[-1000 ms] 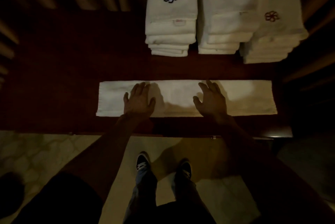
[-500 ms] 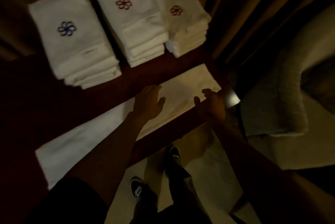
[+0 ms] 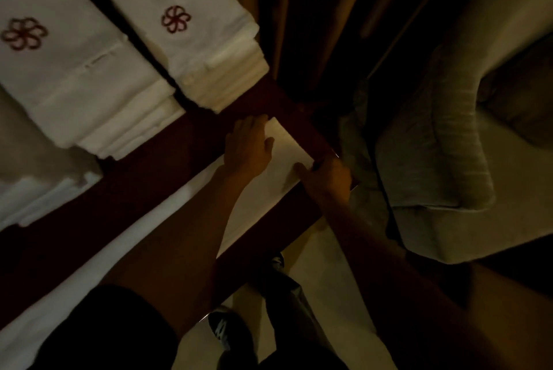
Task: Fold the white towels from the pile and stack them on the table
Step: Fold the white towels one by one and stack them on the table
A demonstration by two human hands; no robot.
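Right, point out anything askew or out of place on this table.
Nothing is spilled or damaged. Only the middle stack looks untidy: its lower towels step out past the top one. The long towel lies flat on the table.

The left hand lies flat, fingers straight; the right hand curls its fingers.

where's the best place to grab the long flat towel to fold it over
Take the long towel by its two right-end corners, coming in from that short edge: it lies flat as a narrow strip, so both corners should lift evenly.
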